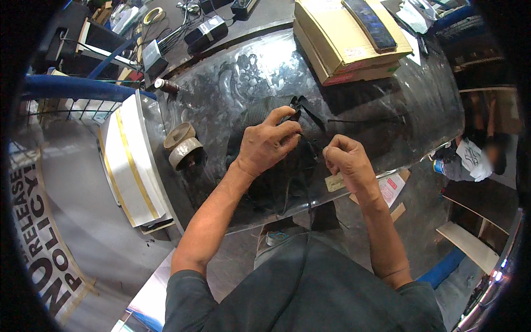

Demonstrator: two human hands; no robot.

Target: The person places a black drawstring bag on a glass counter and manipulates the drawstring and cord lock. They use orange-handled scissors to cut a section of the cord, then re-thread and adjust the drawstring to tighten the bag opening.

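Observation:
A black fabric piece with straps (276, 166) lies on a shiny metal table (376, 133). My left hand (268, 143) rests on top of it, fingers pinching a black strap near its upper edge. My right hand (345, 160) is closed just to the right, thumb and fingers pinched together as if on a thin thread, which is too fine to make out. A dark cord runs from the fabric down toward my body. A small tan tag (334, 182) lies under my right hand.
Two tape rolls (182, 145) sit left of the fabric. Stacked cardboard boxes (348, 44) with a dark keyboard on top stand at the back right. A white panel with gold stripes (130, 166) leans at the table's left. Another person (475, 155) is at the far right.

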